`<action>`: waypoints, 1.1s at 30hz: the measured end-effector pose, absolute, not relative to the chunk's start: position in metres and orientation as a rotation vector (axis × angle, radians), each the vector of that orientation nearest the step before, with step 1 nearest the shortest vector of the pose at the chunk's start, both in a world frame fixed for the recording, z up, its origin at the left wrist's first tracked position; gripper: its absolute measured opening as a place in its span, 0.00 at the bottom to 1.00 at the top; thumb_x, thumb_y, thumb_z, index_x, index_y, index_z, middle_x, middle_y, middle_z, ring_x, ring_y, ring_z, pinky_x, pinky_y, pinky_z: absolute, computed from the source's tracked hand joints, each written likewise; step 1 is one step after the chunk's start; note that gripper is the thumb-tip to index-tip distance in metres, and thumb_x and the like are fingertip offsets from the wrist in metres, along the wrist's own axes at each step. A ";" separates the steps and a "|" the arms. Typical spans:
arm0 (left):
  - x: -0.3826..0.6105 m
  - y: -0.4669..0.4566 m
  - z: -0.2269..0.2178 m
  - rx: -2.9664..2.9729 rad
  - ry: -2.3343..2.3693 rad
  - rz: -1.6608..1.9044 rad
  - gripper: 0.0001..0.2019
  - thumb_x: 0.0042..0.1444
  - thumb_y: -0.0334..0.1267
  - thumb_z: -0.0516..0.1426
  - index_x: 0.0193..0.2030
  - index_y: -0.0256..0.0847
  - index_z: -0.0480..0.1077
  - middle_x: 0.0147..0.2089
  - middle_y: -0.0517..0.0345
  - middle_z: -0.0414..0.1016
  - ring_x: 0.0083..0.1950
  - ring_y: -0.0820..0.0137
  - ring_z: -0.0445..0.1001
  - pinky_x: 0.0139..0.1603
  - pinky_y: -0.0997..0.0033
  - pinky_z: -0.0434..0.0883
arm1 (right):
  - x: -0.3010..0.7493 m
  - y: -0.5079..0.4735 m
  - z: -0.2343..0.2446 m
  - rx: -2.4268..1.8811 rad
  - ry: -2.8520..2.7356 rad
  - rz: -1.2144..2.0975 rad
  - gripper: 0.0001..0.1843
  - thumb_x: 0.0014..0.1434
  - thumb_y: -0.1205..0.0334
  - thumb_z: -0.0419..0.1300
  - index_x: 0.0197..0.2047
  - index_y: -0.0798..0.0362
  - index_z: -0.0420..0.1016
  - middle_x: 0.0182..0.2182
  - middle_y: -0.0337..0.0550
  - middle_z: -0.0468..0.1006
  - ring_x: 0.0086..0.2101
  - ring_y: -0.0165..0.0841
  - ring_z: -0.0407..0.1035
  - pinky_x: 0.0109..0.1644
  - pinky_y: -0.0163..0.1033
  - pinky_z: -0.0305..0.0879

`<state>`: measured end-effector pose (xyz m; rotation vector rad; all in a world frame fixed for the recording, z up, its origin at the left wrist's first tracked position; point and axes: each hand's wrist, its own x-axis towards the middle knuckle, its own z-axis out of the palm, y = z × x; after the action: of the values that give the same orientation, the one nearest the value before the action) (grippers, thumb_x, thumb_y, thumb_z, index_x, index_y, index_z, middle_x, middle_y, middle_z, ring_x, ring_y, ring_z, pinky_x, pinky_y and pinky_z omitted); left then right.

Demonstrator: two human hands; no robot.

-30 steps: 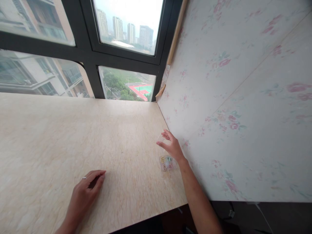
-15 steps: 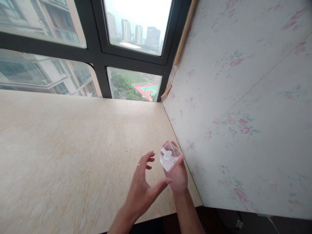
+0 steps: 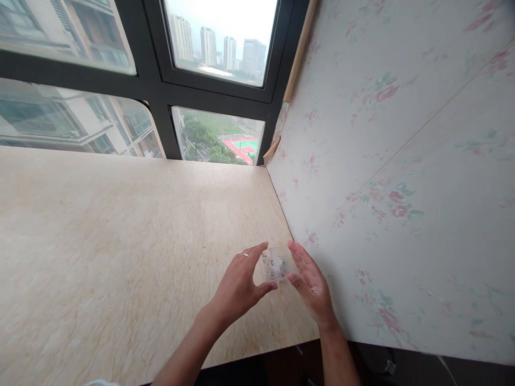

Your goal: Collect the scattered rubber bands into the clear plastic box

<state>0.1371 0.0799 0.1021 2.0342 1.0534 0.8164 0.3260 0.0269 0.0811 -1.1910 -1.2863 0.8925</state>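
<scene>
A small clear plastic box (image 3: pixel 277 264) with white and grey markings or contents is held between my two hands, above the marble-patterned ledge. My left hand (image 3: pixel 242 281) grips its left side, fingers at the far edge and thumb at the near edge; a ring shows on one finger. On the opposite side, the fingers and thumb of my right hand (image 3: pixel 313 284) are curved about the box's right edge, the thumb by the near corner. What lies inside the box is too small to make out.
The cream marble ledge (image 3: pixel 120 230) stretches left and forward to a dark-framed window (image 3: pixel 156 91). Close on the right stands a wall with floral paper (image 3: pixel 386 214). A pale curved rim (image 3: pixel 101 383) shows at the bottom left, and a dark space lies below the ledge's front edge.
The box has turned and come off my right palm to sit between both hands. My left hand has moved right onto it; my right hand has shifted to its right side.
</scene>
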 end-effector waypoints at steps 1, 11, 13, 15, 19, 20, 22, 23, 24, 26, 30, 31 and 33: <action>0.141 0.084 0.100 2.069 1.033 0.774 0.36 0.49 0.40 0.66 0.64 0.46 0.57 0.63 0.48 0.66 0.63 0.54 0.65 0.60 0.47 0.64 | 0.330 0.024 0.076 -1.299 -1.346 0.866 0.29 0.63 0.54 0.58 0.66 0.39 0.57 0.67 0.39 0.57 0.66 0.40 0.48 0.69 0.57 0.44; 0.165 0.098 0.061 2.109 1.012 0.556 0.36 0.49 0.39 0.65 0.64 0.44 0.56 0.64 0.46 0.65 0.62 0.54 0.65 0.59 0.49 0.65 | 0.344 0.017 0.033 -1.587 -1.539 0.742 0.30 0.66 0.52 0.51 0.69 0.37 0.47 0.68 0.36 0.52 0.67 0.39 0.44 0.69 0.57 0.44; 0.167 0.098 0.056 2.102 1.026 0.537 0.36 0.49 0.39 0.65 0.64 0.43 0.56 0.63 0.45 0.66 0.62 0.54 0.66 0.59 0.50 0.65 | 0.344 0.017 0.031 -1.609 -1.522 0.767 0.30 0.67 0.52 0.50 0.69 0.37 0.47 0.68 0.36 0.51 0.67 0.39 0.43 0.69 0.57 0.43; 0.169 0.097 0.053 2.097 1.043 0.524 0.36 0.48 0.39 0.65 0.63 0.42 0.57 0.63 0.44 0.66 0.61 0.53 0.66 0.58 0.49 0.66 | 0.344 0.017 0.028 -1.618 -1.506 0.802 0.30 0.67 0.51 0.49 0.70 0.37 0.46 0.69 0.35 0.50 0.67 0.39 0.42 0.69 0.57 0.44; 0.170 0.097 0.045 2.113 1.050 0.538 0.36 0.49 0.39 0.65 0.63 0.43 0.57 0.62 0.44 0.67 0.61 0.52 0.67 0.57 0.48 0.66 | 0.344 0.017 0.021 -1.598 -1.495 0.826 0.30 0.67 0.51 0.50 0.70 0.37 0.46 0.69 0.35 0.50 0.67 0.38 0.42 0.69 0.56 0.42; 0.171 0.097 0.043 2.123 1.046 0.545 0.36 0.48 0.39 0.65 0.63 0.43 0.57 0.62 0.44 0.67 0.61 0.52 0.67 0.58 0.48 0.66 | 0.344 0.017 0.020 -1.593 -1.493 0.824 0.30 0.67 0.51 0.50 0.69 0.38 0.47 0.69 0.36 0.50 0.67 0.37 0.42 0.69 0.56 0.42; 0.171 0.098 0.040 2.146 1.039 0.558 0.36 0.48 0.39 0.66 0.63 0.42 0.57 0.62 0.43 0.66 0.62 0.53 0.66 0.59 0.48 0.64 | 0.344 0.018 0.019 -1.587 -1.485 0.825 0.30 0.67 0.51 0.50 0.69 0.38 0.47 0.69 0.36 0.50 0.67 0.37 0.42 0.69 0.55 0.43; 0.171 0.098 0.039 2.155 1.036 0.561 0.36 0.48 0.40 0.66 0.63 0.42 0.57 0.62 0.42 0.66 0.62 0.53 0.65 0.60 0.48 0.64 | 0.344 0.018 0.020 -1.585 -1.477 0.828 0.30 0.67 0.51 0.50 0.69 0.38 0.47 0.69 0.36 0.50 0.67 0.37 0.42 0.69 0.55 0.43; 0.172 0.099 0.039 2.161 1.035 0.561 0.37 0.47 0.40 0.66 0.63 0.41 0.58 0.62 0.42 0.66 0.63 0.53 0.65 0.60 0.49 0.64 | 0.344 0.018 0.020 -1.584 -1.469 0.832 0.30 0.67 0.51 0.50 0.69 0.38 0.47 0.69 0.36 0.50 0.67 0.37 0.43 0.69 0.54 0.44; 0.172 0.099 0.039 2.169 1.031 0.555 0.37 0.47 0.41 0.67 0.63 0.40 0.58 0.62 0.41 0.66 0.63 0.53 0.64 0.61 0.50 0.63 | 0.343 0.017 0.022 -1.585 -1.456 0.838 0.30 0.67 0.51 0.50 0.69 0.38 0.47 0.69 0.37 0.50 0.67 0.37 0.44 0.69 0.54 0.45; 0.173 0.100 0.042 2.185 1.025 0.556 0.36 0.48 0.42 0.66 0.62 0.42 0.58 0.62 0.42 0.67 0.63 0.53 0.65 0.60 0.49 0.63 | 0.344 0.017 0.026 -1.605 -1.453 0.841 0.30 0.66 0.50 0.50 0.69 0.40 0.48 0.68 0.39 0.51 0.66 0.38 0.45 0.69 0.55 0.44; 0.174 0.099 0.043 2.189 1.023 0.555 0.35 0.48 0.42 0.66 0.62 0.42 0.58 0.61 0.43 0.68 0.62 0.53 0.66 0.60 0.49 0.63 | 0.344 0.017 0.027 -1.611 -1.454 0.841 0.31 0.66 0.50 0.50 0.69 0.40 0.48 0.68 0.39 0.51 0.66 0.38 0.45 0.69 0.55 0.44; 0.174 0.099 0.046 2.198 1.015 0.549 0.34 0.48 0.42 0.66 0.60 0.41 0.60 0.59 0.44 0.70 0.60 0.53 0.68 0.58 0.50 0.64 | 0.345 0.017 0.028 -1.623 -1.456 0.843 0.31 0.66 0.51 0.51 0.70 0.41 0.48 0.68 0.39 0.51 0.66 0.37 0.45 0.69 0.55 0.44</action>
<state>0.1741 0.0993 0.0457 2.1984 1.0148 0.5492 0.3454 0.0174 0.0281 -1.6231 -1.4560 0.8427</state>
